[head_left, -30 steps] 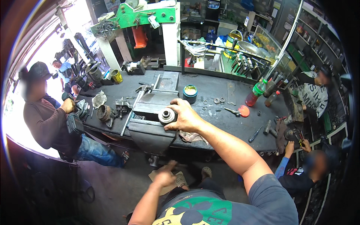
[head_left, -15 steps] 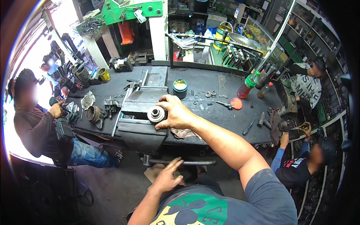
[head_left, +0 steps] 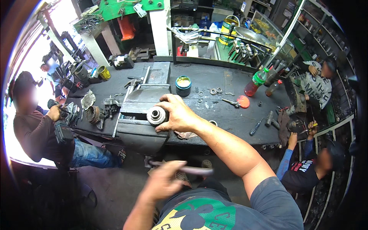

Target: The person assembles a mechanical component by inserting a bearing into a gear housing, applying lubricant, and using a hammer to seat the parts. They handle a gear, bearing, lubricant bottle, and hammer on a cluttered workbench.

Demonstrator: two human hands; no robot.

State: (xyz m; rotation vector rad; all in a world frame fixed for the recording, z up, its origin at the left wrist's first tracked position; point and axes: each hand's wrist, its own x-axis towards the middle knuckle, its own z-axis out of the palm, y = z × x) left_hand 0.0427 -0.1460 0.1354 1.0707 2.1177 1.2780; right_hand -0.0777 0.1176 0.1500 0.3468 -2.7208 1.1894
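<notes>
My right hand (head_left: 179,115) reaches over the bench vise (head_left: 142,132) and is closed around a toothed metal gear (head_left: 156,115) with a hollow hub. The gear sits at the gap between the vise jaws; whether the jaws touch it I cannot tell. Below the vise, my left hand (head_left: 164,182) is smeared by motion and overlaps the vise handle (head_left: 197,170), a metal bar. Its grip is unclear. A crumpled cloth (head_left: 185,135) lies partly under my right wrist. Behind the vise stands an open grease tub (head_left: 183,86).
Metal rings (head_left: 213,91), a red disc (head_left: 243,101), a screwdriver (head_left: 256,127) and a hammer (head_left: 268,119) lie rightward on the bench (head_left: 234,132). Bottles (head_left: 253,85) stand farther back. Machine parts (head_left: 93,115) lie left. One person (head_left: 36,126) works at left, others (head_left: 306,168) at right.
My left hand has moved slightly down and left, across the vise handle, which looks shifted and blurred. My right hand stays on the gear. The whole view has shifted slightly.
</notes>
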